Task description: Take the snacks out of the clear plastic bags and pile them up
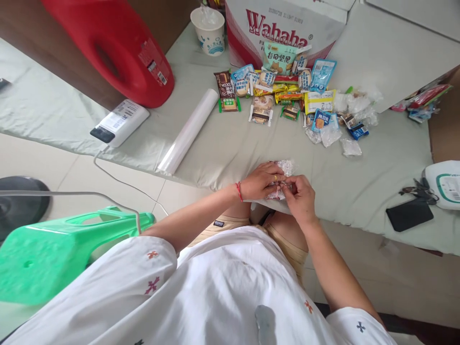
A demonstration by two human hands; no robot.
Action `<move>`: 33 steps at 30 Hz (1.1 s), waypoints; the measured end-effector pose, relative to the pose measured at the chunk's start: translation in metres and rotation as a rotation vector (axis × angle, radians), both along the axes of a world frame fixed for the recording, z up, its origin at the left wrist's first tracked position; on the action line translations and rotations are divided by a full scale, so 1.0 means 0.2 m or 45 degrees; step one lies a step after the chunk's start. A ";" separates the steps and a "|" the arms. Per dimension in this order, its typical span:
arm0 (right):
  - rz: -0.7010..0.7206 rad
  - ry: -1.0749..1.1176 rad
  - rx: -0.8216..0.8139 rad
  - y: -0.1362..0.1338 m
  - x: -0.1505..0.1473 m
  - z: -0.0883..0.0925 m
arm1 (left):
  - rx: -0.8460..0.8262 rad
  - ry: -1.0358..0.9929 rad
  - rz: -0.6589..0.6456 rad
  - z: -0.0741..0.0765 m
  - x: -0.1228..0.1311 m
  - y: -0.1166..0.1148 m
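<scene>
At the near edge of the cloth-covered surface, a small packet in crinkled clear plastic wrap (286, 166) lies beneath both hands. What is inside the wrap is whitish and pink; I cannot make out its kind. My left hand (259, 182), with a ring and a red string on the wrist, lies over the packet's left side and holds it, fingers pointing right. From the right, my right hand (301, 197) pinches the wrap between thumb and fingers, close to the left fingertips. The fingers cover the middle of the packet.
Behind the hands lie a roll of clear film (189, 132), several wrapped snacks (264, 109) and small plastic-wrapped pieces (351, 147). A Wahaba-lettered carton (283, 19), paper cup (208, 33), red jug (125, 52), white corded device (120, 122), black wallet-like item (409, 214) and green stool (46, 258) surround them.
</scene>
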State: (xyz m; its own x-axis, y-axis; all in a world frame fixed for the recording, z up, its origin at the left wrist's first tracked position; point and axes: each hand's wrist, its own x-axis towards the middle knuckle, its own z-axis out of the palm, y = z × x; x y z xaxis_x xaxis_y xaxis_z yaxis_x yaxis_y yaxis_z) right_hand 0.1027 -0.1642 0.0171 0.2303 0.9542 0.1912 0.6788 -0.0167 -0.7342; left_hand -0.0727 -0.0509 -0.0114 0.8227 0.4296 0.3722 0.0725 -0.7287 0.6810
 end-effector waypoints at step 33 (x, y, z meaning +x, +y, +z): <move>-0.242 0.178 0.121 0.01 -0.03 -0.07 | 0.181 0.026 0.328 -0.05 0.05 -0.08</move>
State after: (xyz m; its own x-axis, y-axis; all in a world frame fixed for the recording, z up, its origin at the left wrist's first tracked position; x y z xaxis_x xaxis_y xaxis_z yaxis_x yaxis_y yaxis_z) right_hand 0.0963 -0.1612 0.0028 0.4343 0.8704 0.2319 0.5617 -0.0605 -0.8251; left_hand -0.0635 -0.0672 -0.0221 0.7013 0.5701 0.4281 0.2801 -0.7725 0.5699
